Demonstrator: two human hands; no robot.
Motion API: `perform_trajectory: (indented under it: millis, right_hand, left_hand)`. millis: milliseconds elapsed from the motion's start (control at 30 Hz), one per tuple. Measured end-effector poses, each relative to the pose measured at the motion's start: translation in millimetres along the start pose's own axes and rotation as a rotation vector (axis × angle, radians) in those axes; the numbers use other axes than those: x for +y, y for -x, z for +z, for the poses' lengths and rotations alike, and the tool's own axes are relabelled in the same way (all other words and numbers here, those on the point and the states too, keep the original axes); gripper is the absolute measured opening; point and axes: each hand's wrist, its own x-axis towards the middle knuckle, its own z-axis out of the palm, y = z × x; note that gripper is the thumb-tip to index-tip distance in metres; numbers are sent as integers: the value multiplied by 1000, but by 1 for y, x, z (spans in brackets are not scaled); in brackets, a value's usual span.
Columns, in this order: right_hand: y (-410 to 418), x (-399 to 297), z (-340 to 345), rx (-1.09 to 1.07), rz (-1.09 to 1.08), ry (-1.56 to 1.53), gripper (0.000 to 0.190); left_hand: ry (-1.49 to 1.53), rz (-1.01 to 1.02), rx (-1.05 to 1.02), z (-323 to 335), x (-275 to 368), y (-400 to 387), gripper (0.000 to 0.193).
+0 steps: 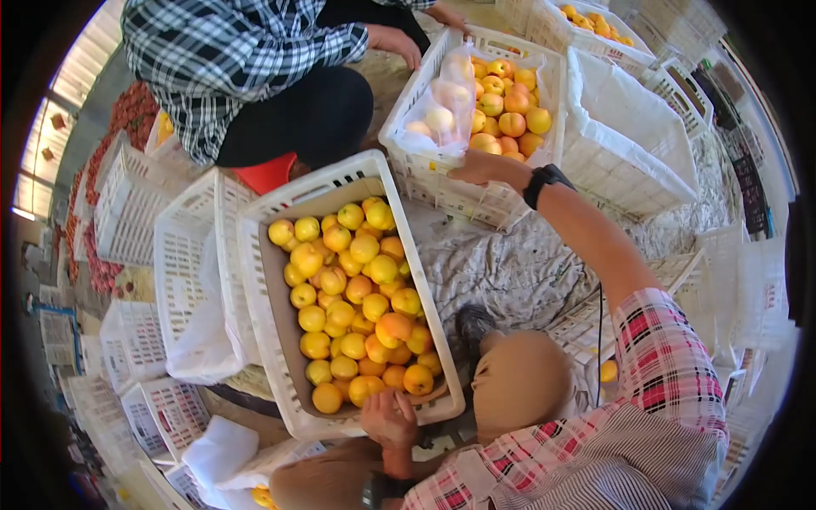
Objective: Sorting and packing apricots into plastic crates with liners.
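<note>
A white plastic crate (255, 299) lined with brown cardboard stands tilted in front of me, filled with yellow-orange stone fruits (341, 312). My left hand (390, 417) rests at its near rim with curled fingers beside the closest fruits; whether it grips anything is hard to see. My right hand (477, 167) reaches forward and holds the near rim of a second white crate (421, 162). Redder-blushed stone fruits (510, 108) fill that one, and a clear plastic liner (446, 105) covers part of them on the left.
Across from me sits a person in a checked shirt (236, 57), one hand (395, 46) near the second crate. A red bucket or stool (264, 175) is below them. White crates (628, 153) stand right, others (191, 274) left. Crumpled sheeting (497, 255) covers the ground.
</note>
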Motion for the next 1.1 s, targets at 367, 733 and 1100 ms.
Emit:
perform_trajectory:
  millis: [367, 733, 1100]
  right_hand:
    - [148, 87, 27, -104, -173, 237, 56]
    - [148, 80, 74, 337, -105, 492, 16]
    - [189, 64, 69, 231, 9, 573, 27]
  left_hand:
    - [-13, 12, -33, 6, 4, 0, 8]
    - [-187, -100, 50, 10, -2, 24, 18]
    - [-220, -103, 173, 18, 14, 36, 14]
